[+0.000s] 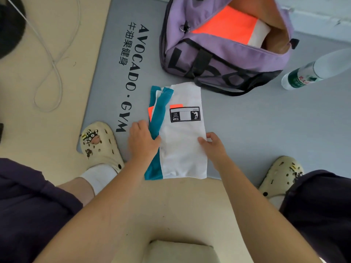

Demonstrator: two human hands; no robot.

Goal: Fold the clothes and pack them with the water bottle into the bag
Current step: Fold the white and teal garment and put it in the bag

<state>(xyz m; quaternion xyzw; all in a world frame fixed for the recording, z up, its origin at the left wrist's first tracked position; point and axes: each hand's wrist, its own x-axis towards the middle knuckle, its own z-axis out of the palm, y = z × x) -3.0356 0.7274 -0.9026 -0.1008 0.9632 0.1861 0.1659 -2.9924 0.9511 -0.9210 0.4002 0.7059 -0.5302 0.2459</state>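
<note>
A white garment (182,149) with teal and orange trim and a black "TEAM" patch lies folded into a long strip on the grey mat (256,133). My left hand (141,141) rests flat on its teal left edge. My right hand (212,145) pinches its right edge. The purple duffel bag (218,59) stands open behind the garment, with a folded orange and white garment (231,25) inside. A clear water bottle (311,73) with a green label lies on the mat to the right of the bag.
The mat bears black "AVOCADO GYM" lettering (131,78) on its left side. My feet in cream clogs (100,147) (281,175) flank the garment. A white cable (51,63) loops over the beige floor at the left.
</note>
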